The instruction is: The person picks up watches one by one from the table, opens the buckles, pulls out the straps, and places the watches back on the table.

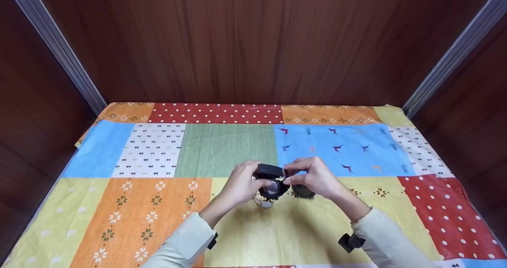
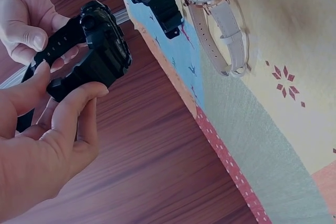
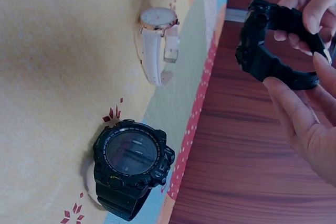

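Observation:
A black digital-style wristwatch (image 3: 257, 43) with a thick strap is held up above the table between both hands. My left hand (image 1: 241, 184) grips it by one side of its strap, thumb inside the loop. With thumb and fingers, my right hand (image 1: 315, 177) pinches the strap near its other end. In the left wrist view the strap (image 2: 63, 43) curves between the two hands; whether its ends are fastened I cannot tell. Below lie a white-strapped watch (image 1: 266, 204) with a rose-gold rim and a second black watch (image 3: 130, 153), which the right forearm side partly hides in the head view.
A patchwork-print cloth (image 1: 158, 220) covers the table. Dark wood panels (image 1: 253, 42) rise behind and at both sides, with grey metal strips (image 1: 447, 58) at the corners. The white-strapped watch stands on its strap, close beneath the hands.

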Demonstrator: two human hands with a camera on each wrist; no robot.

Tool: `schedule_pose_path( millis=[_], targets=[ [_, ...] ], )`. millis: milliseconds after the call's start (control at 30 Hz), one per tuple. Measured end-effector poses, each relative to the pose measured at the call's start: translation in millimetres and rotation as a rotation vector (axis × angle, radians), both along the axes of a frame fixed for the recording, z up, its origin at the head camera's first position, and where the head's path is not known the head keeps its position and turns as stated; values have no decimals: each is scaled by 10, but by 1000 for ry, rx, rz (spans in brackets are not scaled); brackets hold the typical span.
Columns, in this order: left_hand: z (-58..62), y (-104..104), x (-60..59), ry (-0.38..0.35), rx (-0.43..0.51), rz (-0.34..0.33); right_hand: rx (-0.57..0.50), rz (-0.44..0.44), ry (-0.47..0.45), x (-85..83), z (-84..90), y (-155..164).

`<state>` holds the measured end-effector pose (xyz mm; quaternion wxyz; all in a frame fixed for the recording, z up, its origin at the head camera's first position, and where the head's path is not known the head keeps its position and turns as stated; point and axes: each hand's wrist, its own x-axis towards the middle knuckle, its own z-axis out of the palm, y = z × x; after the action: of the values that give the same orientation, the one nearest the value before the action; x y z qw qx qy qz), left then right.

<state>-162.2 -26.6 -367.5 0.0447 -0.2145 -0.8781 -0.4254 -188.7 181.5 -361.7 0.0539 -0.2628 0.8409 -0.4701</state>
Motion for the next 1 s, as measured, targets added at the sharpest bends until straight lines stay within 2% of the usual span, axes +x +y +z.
schedule_pose_path(
  millis=[233,433,633,1000],
  targets=[
    [-20,-16,-23,11,57,-15,-36,-8,-12,-8,-5,20],
    [-41,-34,-41,36,82,-37,-81,-29,-81,-6,-7,36],
    [-42,-59,-37,24,108,-39,-142,-48,-153,-4,-17,49],
    [-49,-100,-31,12,145,-43,-183,-85,-221,2,-70,67]
  ],
)
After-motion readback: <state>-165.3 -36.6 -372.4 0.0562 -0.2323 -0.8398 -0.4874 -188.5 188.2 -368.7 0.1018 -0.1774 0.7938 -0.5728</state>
